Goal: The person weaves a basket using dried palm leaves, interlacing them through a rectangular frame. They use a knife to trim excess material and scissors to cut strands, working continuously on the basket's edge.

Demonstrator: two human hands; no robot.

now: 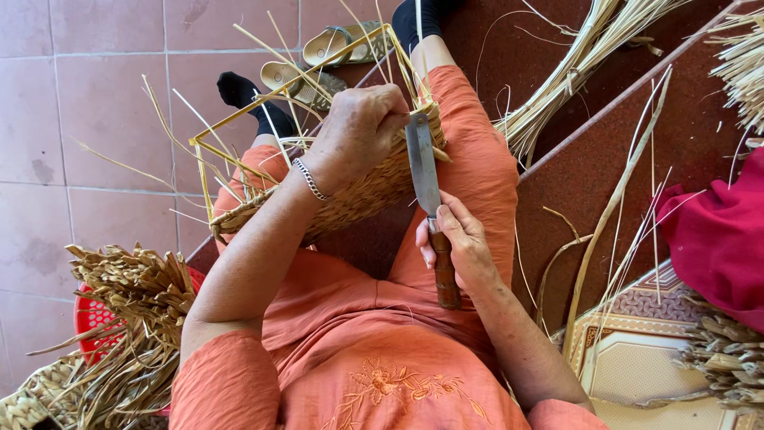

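Basket: half-woven straw basket (350,199) on a yellow wire frame (239,119), resting across the lap of a seated person in orange clothes.
Left hand: left hand (358,131), a chain bracelet (310,179) at the wrist, clenched over the basket's woven rim, pinning it near the knife's tip.
Right hand: right hand (458,243) wrapped around the brown wooden handle of a knife (426,187), blade pointing away toward the rim.
Step in hand: by the look of it, trimming loose straw ends along the rim.
Next move: seemingly a short, controlled cut, with the blade's edge kept clear of the left fingers just beside it.
Surroundings: straw bundles (557,87) far right on the red floor; a red plastic basket (99,314) of dried stalks near left; sandals (338,44) beyond the feet; red cloth (716,231) at right.
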